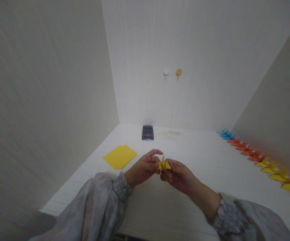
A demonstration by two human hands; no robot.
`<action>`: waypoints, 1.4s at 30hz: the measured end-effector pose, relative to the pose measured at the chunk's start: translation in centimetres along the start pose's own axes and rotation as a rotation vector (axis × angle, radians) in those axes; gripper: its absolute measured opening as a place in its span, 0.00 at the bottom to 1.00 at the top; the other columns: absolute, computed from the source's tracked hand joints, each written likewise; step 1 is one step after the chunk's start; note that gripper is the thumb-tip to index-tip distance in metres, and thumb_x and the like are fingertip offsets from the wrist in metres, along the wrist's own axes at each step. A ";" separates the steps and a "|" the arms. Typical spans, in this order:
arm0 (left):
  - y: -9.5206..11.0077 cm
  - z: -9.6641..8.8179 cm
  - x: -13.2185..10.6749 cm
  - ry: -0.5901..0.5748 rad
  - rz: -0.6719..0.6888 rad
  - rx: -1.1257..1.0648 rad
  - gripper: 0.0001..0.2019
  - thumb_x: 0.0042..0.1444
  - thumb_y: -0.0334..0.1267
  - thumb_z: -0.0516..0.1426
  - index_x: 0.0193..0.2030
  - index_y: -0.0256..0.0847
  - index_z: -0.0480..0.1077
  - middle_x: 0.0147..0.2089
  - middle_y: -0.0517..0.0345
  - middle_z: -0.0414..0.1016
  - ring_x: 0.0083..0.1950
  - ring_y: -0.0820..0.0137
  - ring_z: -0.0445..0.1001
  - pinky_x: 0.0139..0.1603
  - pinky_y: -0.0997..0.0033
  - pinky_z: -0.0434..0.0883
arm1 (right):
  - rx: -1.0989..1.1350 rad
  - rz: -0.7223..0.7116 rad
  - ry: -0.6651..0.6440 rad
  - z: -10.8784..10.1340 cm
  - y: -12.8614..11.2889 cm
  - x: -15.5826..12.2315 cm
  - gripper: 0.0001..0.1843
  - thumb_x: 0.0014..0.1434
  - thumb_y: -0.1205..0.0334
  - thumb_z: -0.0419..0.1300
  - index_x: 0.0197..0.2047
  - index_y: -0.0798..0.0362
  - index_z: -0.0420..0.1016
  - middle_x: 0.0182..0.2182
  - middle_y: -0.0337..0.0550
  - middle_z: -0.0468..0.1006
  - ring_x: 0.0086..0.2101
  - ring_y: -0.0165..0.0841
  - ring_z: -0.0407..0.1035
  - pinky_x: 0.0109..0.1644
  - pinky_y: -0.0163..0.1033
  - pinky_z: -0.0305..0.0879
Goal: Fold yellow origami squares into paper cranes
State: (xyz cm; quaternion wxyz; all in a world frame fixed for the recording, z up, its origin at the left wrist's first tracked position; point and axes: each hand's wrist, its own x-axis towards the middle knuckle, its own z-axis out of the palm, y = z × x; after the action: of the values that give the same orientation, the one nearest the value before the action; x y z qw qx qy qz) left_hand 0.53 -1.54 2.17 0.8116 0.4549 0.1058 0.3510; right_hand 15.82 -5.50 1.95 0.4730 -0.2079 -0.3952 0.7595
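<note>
Between my two hands, above the near part of the white table, is a small yellow origami crane (pixel 163 165). My left hand (pixel 148 166) pinches its left wing between thumb and fingers, with the index finger raised and curved over it. The right wing is gripped by my right hand (pixel 178 172), thumb on top and fingers curled below. One thin point of the crane stands upright in the middle. To the left of my left hand, yellow paper sheets (pixel 118 156) lie flat, slightly fanned.
A row of folded cranes runs along the right wall: blue cranes (pixel 226 134) at the back, orange cranes (pixel 245 148), then yellow cranes (pixel 280 175). A dark blurred-out object (pixel 148 133) sits by the back wall. Two hooks, a white hook (pixel 166 72) and a gold hook (pixel 179 72), are on that wall.
</note>
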 end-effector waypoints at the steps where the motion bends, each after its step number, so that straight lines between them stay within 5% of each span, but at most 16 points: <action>1: 0.0 0.0 0.0 -0.004 -0.001 -0.009 0.21 0.41 0.32 0.63 0.43 0.40 0.61 0.23 0.65 0.64 0.24 0.79 0.66 0.25 0.81 0.61 | -0.004 -0.003 -0.001 0.0 0.0 0.0 0.15 0.43 0.55 0.64 0.22 0.54 0.62 0.15 0.33 0.63 0.18 0.25 0.54 0.26 0.34 0.49; 29: -0.2 0.3 0.1 -0.005 0.069 -0.112 0.15 0.43 0.34 0.62 0.38 0.37 0.63 0.19 0.69 0.62 0.21 0.81 0.67 0.23 0.85 0.62 | 0.113 -0.071 -0.061 -0.4 0.2 0.1 0.11 0.48 0.59 0.61 0.21 0.56 0.67 0.15 0.35 0.67 0.18 0.25 0.60 0.31 0.36 0.57; 35: 0.2 0.5 -0.1 -0.049 0.058 -0.110 0.21 0.39 0.30 0.64 0.40 0.37 0.62 0.24 0.64 0.69 0.24 0.79 0.71 0.26 0.83 0.66 | 0.151 -0.090 -0.062 -0.5 0.0 0.1 0.08 0.50 0.62 0.59 0.23 0.57 0.69 0.16 0.35 0.67 0.19 0.26 0.61 0.32 0.36 0.58; 42: 0.0 0.3 0.1 -0.009 0.084 -0.088 0.21 0.37 0.31 0.65 0.37 0.36 0.61 0.18 0.67 0.67 0.20 0.79 0.69 0.21 0.84 0.62 | 0.144 -0.078 -0.056 -0.4 0.0 0.0 0.08 0.49 0.62 0.60 0.23 0.56 0.68 0.15 0.35 0.67 0.18 0.25 0.61 0.32 0.36 0.59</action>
State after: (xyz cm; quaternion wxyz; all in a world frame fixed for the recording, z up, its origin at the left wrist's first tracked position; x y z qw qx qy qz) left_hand 0.79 -1.71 2.35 0.8158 0.4242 0.0672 0.3872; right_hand 16.11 -5.38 1.73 0.5049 -0.1365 -0.3602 0.7725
